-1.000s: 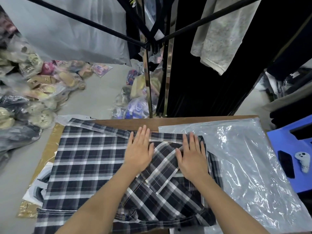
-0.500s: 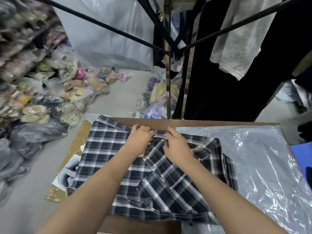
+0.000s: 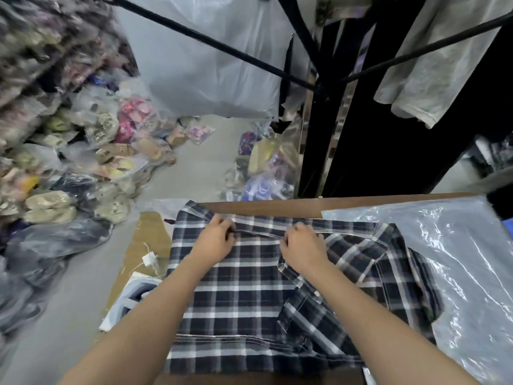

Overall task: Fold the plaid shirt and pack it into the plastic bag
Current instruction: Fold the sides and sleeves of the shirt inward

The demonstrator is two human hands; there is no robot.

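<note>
Left hand (image 3: 215,241), centre of the frame: fingers curled, pinching the folded far edge of the plaid shirt (image 3: 241,295). Right hand (image 3: 301,244), just to its right: fingers likewise curled, gripping the same fold. Both forearms entering from the lower edge of the frame and lying across the cloth.

Plaid shirt, dark navy with white checks, spread on the bench (image 3: 266,209) and filling the lower centre; left part flat, right part folded inward in rumpled layers. Plastic bag (image 3: 460,262), clear and glossy, flat on the bench at the lower right, touching the right side of the shirt; which of the two lies uppermost along that border, not clear.

Left of the bench: cardboard (image 3: 147,240) on the floor, with a small white tag (image 3: 150,258) on it. Upper left: heaps of bagged goods (image 3: 83,168), blurred. Top of the frame: black rack bars (image 3: 211,43) crossing in front of a large pale plastic sheet (image 3: 211,79). Upper right: a black garment (image 3: 388,140) and a light grey garment (image 3: 433,65), both hanging.
</note>
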